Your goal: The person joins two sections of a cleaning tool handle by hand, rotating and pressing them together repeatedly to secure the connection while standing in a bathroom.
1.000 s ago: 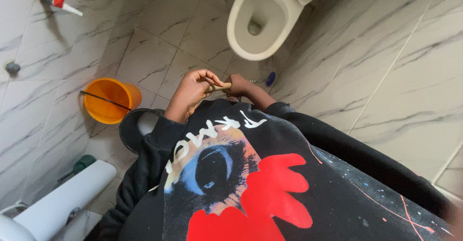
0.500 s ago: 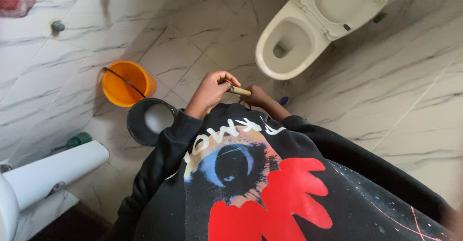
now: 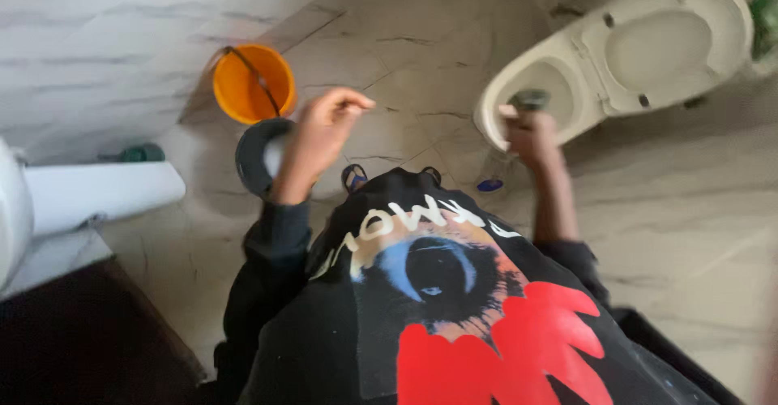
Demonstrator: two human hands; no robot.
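Overhead, the toilet (image 3: 648,56) lies upper right, its bowl just beyond the right hand (image 3: 531,133), whose grip is clenched on a small blurred dark object (image 3: 528,98). Left hand (image 3: 320,129), fingers loosely curled and holding nothing, hovers near the orange bucket (image 3: 253,82).

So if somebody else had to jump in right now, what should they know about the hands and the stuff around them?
Left hand: raised over the floor, fingers loosely curled, nothing clearly in its grip. It hovers above a dark round container, next to the orange bucket.
Right hand: closed on a small dark thing, too blurred to name, held at the rim of the toilet.
The toilet lid is up. A small blue thing lies on the floor below the right hand.
Done or left: the picture is too blurred to tell.
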